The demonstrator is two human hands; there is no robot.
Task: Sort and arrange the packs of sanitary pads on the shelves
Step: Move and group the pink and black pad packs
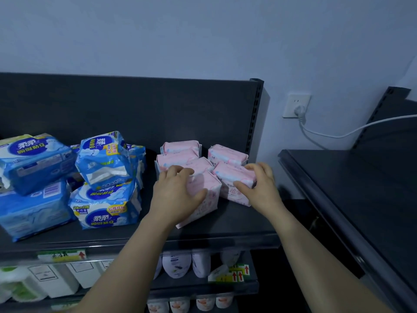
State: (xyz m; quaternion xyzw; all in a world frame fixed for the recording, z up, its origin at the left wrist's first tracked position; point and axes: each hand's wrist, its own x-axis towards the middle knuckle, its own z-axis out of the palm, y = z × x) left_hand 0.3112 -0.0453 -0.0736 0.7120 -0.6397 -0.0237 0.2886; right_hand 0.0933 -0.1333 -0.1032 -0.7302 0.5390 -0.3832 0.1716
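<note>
Top shelf [225, 224], dark metal, left end: blue packs [103, 159] of sanitary pads lie heaped in a loose, untidy stack, several tilted, one with its wrapper torn open.

Centre right of the same shelf: pink packs [180, 152] stand upright in a close group, touching one another, apart from the blue heap.

The left hand [176, 190] grips the front pink pack [211, 195], fingers curled over its top and thumb on its front face. This pack sits tilted, nearest the shelf edge.

The right hand [259, 186] grips the right-hand pink pack [232, 175] just beside it, fingers over the top and thumb at the front.

On the lower shelf, white bottles [176, 265] stand behind price tags [237, 274].

On the wall to the right, a socket [295, 105] carries a plug with a white cable [338, 134] running right. A second dark shelf unit [361, 188] stands at the far right.
</note>
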